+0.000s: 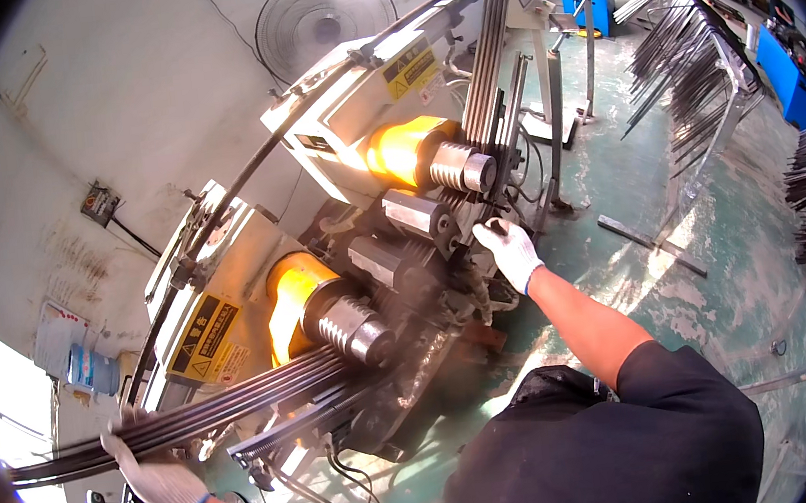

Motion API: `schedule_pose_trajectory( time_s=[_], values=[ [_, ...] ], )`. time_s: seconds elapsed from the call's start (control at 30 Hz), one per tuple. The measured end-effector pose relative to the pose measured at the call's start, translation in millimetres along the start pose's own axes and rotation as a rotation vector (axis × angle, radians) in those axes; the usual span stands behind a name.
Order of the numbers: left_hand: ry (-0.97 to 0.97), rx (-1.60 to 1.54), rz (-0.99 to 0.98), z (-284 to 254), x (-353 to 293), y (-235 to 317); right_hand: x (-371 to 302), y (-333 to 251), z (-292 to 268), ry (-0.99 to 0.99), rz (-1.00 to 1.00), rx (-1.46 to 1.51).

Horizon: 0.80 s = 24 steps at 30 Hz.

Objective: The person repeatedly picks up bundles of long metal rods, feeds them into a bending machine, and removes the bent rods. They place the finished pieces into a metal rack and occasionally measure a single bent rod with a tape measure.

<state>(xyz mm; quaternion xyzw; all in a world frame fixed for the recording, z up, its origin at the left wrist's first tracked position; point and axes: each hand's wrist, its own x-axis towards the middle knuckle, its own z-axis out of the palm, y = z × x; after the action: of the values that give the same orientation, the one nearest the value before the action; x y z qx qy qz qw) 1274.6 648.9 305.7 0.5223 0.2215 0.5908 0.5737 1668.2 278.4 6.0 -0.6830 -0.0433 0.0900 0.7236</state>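
A bundle of long dark metal bars [241, 396] runs from the far left into a machine [228, 270] with grooved steel rollers [357, 331]. My left hand [162, 481], in a white knit glove, grips the bundle near its left end. The thumb is on the near side; the other fingers are partly hidden behind the bars. My right hand [511, 252], also gloved, is beside the machine's right end, below the second grooved roller [463, 167]. Its fingers are curled at a small part that I cannot make out. More bars [491, 56] rise from the machine toward the top.
Yellow housings [407, 148] carry the rollers. Cables [350, 493] hang under the machine's near left side. Racks of metal bars [678, 65] stand at the right, near blue machines [787, 74]. A loose bar [653, 245] lies on the green floor. A fan [325, 26] is at the wall.
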Motion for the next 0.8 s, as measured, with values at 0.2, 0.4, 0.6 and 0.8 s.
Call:
schedule_pose_trajectory(
  time_s=[0.2,0.4,0.6,0.8],
  values=[
    [-0.030,0.176,0.108,123.2,-14.9,19.4,56.3,16.8,23.3,-0.001,-0.047,0.238],
    [-0.318,0.437,0.183,175.3,-12.8,-1.3,89.6,11.2,50.6,-0.073,0.083,0.338],
    [-0.552,0.627,0.269,248.3,-24.6,-15.4,139.4,37.6,52.3,-0.025,-0.191,0.156],
    [-0.519,0.508,0.230,227.4,-20.8,-26.9,51.6,-64.6,40.9,0.062,0.018,0.137]
  ],
)
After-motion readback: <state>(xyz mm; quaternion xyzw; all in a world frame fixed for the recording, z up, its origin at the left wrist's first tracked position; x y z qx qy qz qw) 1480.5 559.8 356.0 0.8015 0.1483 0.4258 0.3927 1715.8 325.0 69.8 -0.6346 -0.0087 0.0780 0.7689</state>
